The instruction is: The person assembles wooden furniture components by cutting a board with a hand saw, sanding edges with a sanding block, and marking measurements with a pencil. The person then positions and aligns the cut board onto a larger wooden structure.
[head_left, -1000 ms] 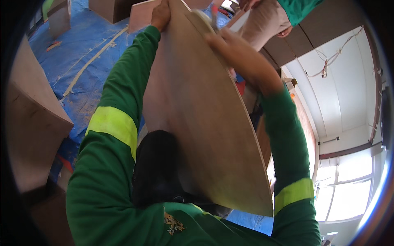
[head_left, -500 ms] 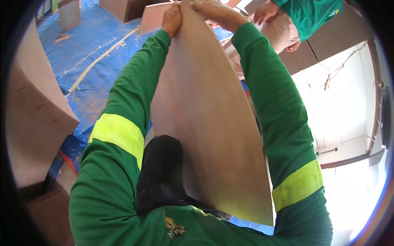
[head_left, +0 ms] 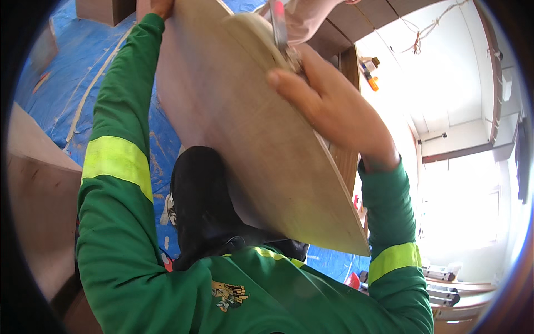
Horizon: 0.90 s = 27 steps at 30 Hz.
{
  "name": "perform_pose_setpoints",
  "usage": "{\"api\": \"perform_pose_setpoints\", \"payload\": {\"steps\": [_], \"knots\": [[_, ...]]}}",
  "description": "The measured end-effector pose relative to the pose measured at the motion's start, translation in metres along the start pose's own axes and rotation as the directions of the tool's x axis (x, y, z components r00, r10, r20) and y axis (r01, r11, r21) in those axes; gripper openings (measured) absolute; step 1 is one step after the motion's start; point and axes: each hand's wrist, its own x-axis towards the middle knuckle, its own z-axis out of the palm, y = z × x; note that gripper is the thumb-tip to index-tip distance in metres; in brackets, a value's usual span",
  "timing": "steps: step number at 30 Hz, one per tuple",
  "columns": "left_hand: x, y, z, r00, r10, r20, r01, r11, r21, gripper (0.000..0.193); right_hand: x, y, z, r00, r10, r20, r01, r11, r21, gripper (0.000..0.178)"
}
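One hand now lower along panel

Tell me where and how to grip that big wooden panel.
Probably by the long right edge of the wooden panel, below the right hand, coming from the right: that thin rim is exposed, so thumb and fingers could pinch across it.

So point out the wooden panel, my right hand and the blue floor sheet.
Wooden panel (head_left: 261,145), head view: middle of its broad face.
Right hand (head_left: 332,108), head view: near the thumb's base.
Blue floor sheet (head_left: 69,69), head view: its upper-left part.
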Motion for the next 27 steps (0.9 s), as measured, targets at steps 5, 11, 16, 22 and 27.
{"api": "perform_pose_setpoints", "payload": {"steps": [5, 11, 16, 22, 27], "knots": [[-0.043, 0.060, 0.007, 0.991, 0.114, 0.065, -0.124, 0.975, 0.184, 0.077, -0.116, -0.022, -0.013, 0.963, 0.266, 0.027, -0.264, 0.962, -0.067, 0.069], [0.008, -0.009, 0.011, 0.974, 0.200, 0.110, -0.210, 0.973, 0.093, 0.038, -0.213, -0.008, -0.019, 0.947, 0.308, 0.091, -0.311, 0.950, 0.021, 0.074], [0.017, -0.014, -0.017, 0.940, 0.332, 0.083, -0.342, 0.896, 0.284, 0.043, -0.275, -0.009, -0.030, 0.907, 0.388, 0.164, -0.393, 0.919, 0.004, 0.083], [0.020, -0.012, -0.046, 0.972, 0.198, 0.122, -0.210, 0.973, 0.094, 0.036, -0.394, -0.015, -0.033, 0.837, 0.539, 0.099, -0.538, 0.842, -0.037, 0.089], [0.028, -0.004, -0.056, 0.991, 0.094, 0.098, -0.085, 0.992, -0.097, 0.053, -0.424, 0.004, -0.010, 0.632, 0.759, -0.158, -0.521, 0.566, 0.639, 0.078]]}}
